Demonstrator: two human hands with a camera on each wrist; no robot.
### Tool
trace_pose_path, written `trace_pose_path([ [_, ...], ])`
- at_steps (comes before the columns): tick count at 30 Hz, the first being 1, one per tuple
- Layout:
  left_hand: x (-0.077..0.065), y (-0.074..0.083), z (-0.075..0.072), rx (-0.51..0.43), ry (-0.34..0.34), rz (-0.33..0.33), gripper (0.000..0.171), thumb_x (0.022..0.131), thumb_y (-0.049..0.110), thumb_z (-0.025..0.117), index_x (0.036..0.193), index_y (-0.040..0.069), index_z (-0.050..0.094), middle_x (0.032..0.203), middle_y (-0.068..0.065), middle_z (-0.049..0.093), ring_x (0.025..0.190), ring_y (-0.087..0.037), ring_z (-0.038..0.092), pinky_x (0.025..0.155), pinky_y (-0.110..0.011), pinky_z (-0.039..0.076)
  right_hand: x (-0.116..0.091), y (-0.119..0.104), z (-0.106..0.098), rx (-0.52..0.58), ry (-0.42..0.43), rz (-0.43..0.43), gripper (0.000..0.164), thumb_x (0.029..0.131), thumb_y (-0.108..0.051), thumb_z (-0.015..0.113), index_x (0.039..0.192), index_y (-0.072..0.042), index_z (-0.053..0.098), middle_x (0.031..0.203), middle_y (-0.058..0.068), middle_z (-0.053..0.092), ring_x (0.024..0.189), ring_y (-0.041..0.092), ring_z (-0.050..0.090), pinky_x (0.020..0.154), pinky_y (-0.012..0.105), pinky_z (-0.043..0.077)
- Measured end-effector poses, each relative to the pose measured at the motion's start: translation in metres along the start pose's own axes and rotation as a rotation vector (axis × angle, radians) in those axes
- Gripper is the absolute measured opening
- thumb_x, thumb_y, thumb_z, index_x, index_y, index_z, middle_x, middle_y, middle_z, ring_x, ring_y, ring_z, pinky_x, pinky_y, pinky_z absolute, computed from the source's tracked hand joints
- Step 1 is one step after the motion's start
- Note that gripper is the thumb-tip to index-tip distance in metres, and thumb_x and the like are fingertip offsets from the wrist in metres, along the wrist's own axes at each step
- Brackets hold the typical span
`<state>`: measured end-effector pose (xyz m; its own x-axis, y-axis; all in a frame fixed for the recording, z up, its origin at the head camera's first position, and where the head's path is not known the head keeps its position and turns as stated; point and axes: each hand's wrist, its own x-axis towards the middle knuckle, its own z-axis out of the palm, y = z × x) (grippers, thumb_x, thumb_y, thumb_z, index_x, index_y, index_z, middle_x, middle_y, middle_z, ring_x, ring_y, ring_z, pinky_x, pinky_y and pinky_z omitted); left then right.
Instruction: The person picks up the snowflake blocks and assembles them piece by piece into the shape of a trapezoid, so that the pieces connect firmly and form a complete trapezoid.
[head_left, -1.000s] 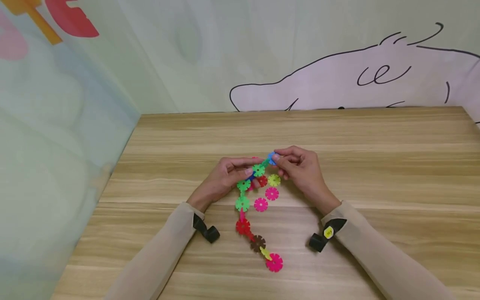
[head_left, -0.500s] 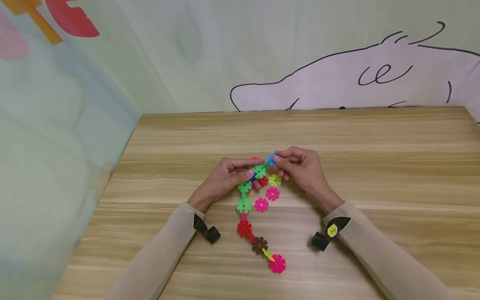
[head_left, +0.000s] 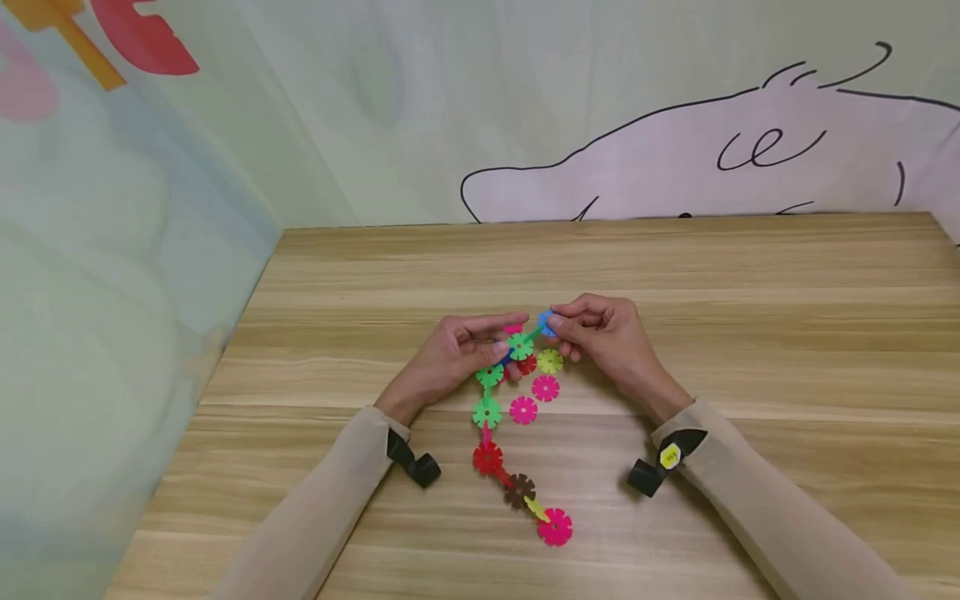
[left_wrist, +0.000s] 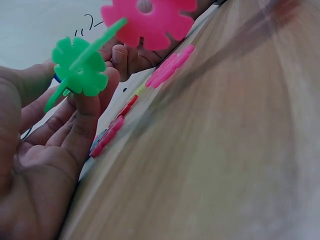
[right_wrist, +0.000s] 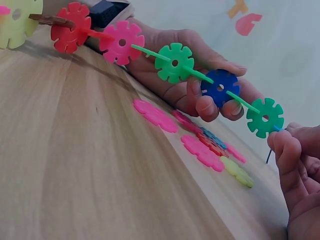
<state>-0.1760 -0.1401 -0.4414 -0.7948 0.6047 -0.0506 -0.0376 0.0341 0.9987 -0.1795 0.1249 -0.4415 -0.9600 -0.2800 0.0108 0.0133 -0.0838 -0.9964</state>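
A chain of notched plastic snowflake discs hangs between both hands and runs toward the table's near side. My left hand (head_left: 453, 354) pinches a dark blue disc (right_wrist: 214, 92) in the chain, its index finger extended. At the chain's far end my right hand (head_left: 611, 337) pinches a light blue disc (head_left: 547, 323), mostly covered by the fingertips and joined to a green disc (right_wrist: 265, 117). Further along come a green disc (head_left: 487, 412), a red disc (head_left: 487, 458), a brown disc (head_left: 519, 492), a yellow disc (head_left: 536, 509) and a pink end disc (head_left: 556, 527).
Several loose discs lie flat on the wooden table (head_left: 750, 333) beneath and between the hands, among them a yellow disc (head_left: 550, 361), a pink disc (head_left: 546, 388) and a red disc (head_left: 527, 364). A printed wall (head_left: 375, 108) stands behind the table.
The light blue disc and the green discs beside it have dropped slightly toward me. My right wrist has shifted a little to the right. Both hands keep their pinch.
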Motion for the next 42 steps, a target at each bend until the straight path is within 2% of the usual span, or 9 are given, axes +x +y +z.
trace_pose_path([
  [8,0.000,0.001,0.001,0.014,0.011,-0.013,0.046,0.109,0.011,0.061,0.154,0.004,0.057,0.091,-0.003,0.083,0.086,-0.015,0.081,0.103,-0.024,0.058,0.000,0.000,-0.002,-0.020,-0.023,0.015,0.024,0.102,-0.001,0.070,0.120,0.016,0.070,0.084,-0.007,0.082,0.059,0.004,0.067,0.058,0.019,0.058],
  [13,0.000,0.002,0.002,0.023,0.012,-0.019,0.047,0.108,0.009,0.061,0.155,0.006,0.056,0.092,-0.005,0.082,0.086,-0.016,0.081,0.103,-0.024,0.058,0.000,0.002,0.000,-0.026,-0.026,0.005,0.025,0.103,-0.004,0.070,0.121,0.013,0.071,0.085,-0.003,0.083,0.061,0.005,0.067,0.059,0.020,0.059],
  [20,0.003,0.003,0.003,0.015,0.023,-0.037,0.055,0.105,0.010,0.063,0.159,0.013,0.052,0.121,-0.011,0.071,0.088,-0.014,0.081,0.102,-0.024,0.059,-0.002,0.003,0.003,-0.031,-0.041,-0.001,0.029,0.107,-0.005,0.063,0.132,0.009,0.068,0.087,-0.003,0.081,0.067,0.006,0.068,0.063,0.020,0.059],
  [25,0.004,0.003,0.004,0.014,0.018,-0.042,0.056,0.105,0.012,0.062,0.160,0.018,0.051,0.132,-0.019,0.067,0.096,-0.015,0.080,0.106,-0.025,0.057,-0.004,0.002,0.005,-0.086,-0.077,-0.012,0.033,0.106,-0.003,0.064,0.138,0.004,0.067,0.088,-0.007,0.081,0.067,0.006,0.067,0.062,0.020,0.057],
  [30,0.004,0.003,0.004,0.057,0.018,-0.033,0.058,0.105,0.015,0.064,0.161,0.021,0.050,0.132,-0.019,0.069,0.103,-0.016,0.079,0.099,-0.025,0.060,-0.008,0.002,0.008,-0.135,-0.151,-0.020,0.031,0.105,-0.007,0.068,0.135,-0.001,0.072,0.095,0.007,0.081,0.071,0.009,0.070,0.067,0.023,0.062],
  [32,0.004,0.002,0.004,0.066,0.013,-0.031,0.058,0.106,0.014,0.064,0.161,0.021,0.049,0.127,-0.020,0.071,0.099,-0.018,0.079,0.095,-0.025,0.060,-0.008,0.002,0.009,-0.159,-0.170,-0.025,0.029,0.106,-0.010,0.067,0.134,-0.002,0.073,0.096,0.014,0.080,0.073,0.009,0.071,0.069,0.024,0.063],
  [35,0.004,0.001,0.002,0.084,0.026,-0.034,0.057,0.106,0.014,0.065,0.160,0.021,0.050,0.121,-0.019,0.073,0.098,-0.019,0.080,0.094,-0.025,0.061,-0.009,0.003,0.010,-0.183,-0.121,-0.043,0.026,0.108,-0.011,0.065,0.130,-0.001,0.074,0.097,0.019,0.078,0.072,0.011,0.070,0.066,0.023,0.060],
  [39,0.003,-0.001,0.000,0.095,0.055,-0.042,0.050,0.108,0.017,0.064,0.157,0.023,0.054,0.119,-0.019,0.076,0.095,-0.018,0.079,0.095,-0.024,0.060,-0.009,0.006,0.008,-0.350,-0.005,-0.133,0.019,0.106,-0.007,0.065,0.120,-0.001,0.076,0.097,0.016,0.078,0.077,0.014,0.067,0.070,0.020,0.056],
  [42,0.003,-0.001,-0.001,0.065,0.068,-0.045,0.044,0.110,0.020,0.061,0.154,0.019,0.058,0.121,-0.020,0.076,0.092,-0.017,0.078,0.094,-0.024,0.060,-0.011,0.009,0.006,-0.572,0.014,-0.223,0.016,0.101,-0.005,0.070,0.114,-0.005,0.079,0.101,0.010,0.078,0.082,0.016,0.065,0.075,0.021,0.054],
])
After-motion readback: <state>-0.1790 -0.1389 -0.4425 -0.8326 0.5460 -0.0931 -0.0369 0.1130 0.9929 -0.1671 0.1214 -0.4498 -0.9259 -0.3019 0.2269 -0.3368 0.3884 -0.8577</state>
